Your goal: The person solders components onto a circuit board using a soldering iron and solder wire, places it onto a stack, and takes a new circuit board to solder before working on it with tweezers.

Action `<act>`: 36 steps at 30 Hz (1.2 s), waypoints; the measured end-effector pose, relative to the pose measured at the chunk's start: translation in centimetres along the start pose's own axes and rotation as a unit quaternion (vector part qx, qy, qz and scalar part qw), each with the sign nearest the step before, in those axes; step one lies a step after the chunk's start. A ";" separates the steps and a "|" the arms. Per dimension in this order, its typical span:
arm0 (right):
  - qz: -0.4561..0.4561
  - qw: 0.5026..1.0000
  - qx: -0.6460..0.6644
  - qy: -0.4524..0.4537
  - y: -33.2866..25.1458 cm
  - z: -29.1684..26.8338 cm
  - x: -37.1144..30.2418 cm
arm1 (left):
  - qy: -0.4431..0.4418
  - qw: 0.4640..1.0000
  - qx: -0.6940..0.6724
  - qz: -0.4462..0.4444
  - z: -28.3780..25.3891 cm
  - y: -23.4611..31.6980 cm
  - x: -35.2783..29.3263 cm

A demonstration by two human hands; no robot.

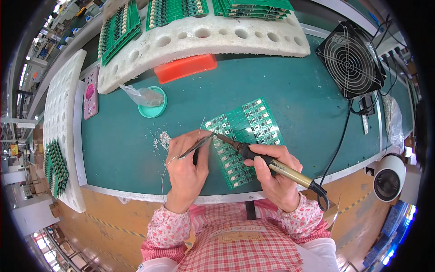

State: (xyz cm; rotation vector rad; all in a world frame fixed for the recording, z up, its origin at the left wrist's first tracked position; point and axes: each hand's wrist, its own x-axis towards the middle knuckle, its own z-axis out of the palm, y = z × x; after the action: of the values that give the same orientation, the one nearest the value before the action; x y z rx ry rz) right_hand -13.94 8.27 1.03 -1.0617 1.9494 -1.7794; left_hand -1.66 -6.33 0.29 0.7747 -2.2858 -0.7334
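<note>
A green circuit board panel [240, 131] with rows of small parts lies tilted on the green mat. My right hand [277, 179] grips a soldering iron [283, 169] with a black and gold handle, its tip at the board's left edge. Closed around a pair of metal tweezers [195, 148], my left hand [185, 165] reaches the same spot from the left. A thin wire [164, 179], which looks like solder, also runs through the left hand. Just left of that hand is a scatter of tiny pale parts [162, 140]. The tweezer tips are too small to make out.
White foam slabs [204, 43] bear stacked green boards [253, 8] at the back and left. A red box [186, 68], a teal lid [152, 110] with a plastic bag, and a pink phone [91, 93] lie nearby. A black fan [349, 59] stands right; the iron's cord [337, 152] crosses there.
</note>
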 end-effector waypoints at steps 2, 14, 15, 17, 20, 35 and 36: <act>-0.020 1.000 -0.022 -0.001 0.1 0.0 0.0 | -0.002 1.000 -0.001 0.008 -0.1 -0.1 0.0; 0.002 1.000 -0.015 -0.003 -0.2 0.1 0.2 | 0.001 1.000 0.003 0.017 0.0 0.0 0.0; -0.009 1.000 -0.020 -0.002 -0.2 0.1 0.2 | 0.001 1.000 0.003 0.017 0.0 0.0 0.0; -0.046 0.998 -0.047 -0.010 -0.3 0.1 0.4 | 0.001 1.000 0.000 0.016 -0.1 0.0 0.0; -0.097 0.991 -0.087 -0.024 -0.4 -0.1 0.7 | 0.006 1.000 0.001 0.023 0.0 -0.1 0.0; -0.109 0.989 -0.100 0.007 -0.2 -0.5 0.3 | 0.008 1.000 0.001 0.019 0.1 0.0 0.0; -0.096 0.991 -0.093 0.023 -0.2 -0.6 0.1 | 0.009 1.000 0.001 0.019 0.1 0.0 0.0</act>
State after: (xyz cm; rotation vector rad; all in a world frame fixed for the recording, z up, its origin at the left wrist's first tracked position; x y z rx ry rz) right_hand -14.37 8.60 1.33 -1.3212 2.1394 -1.7568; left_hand -1.72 -6.33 0.23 0.7326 -2.2790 -0.7047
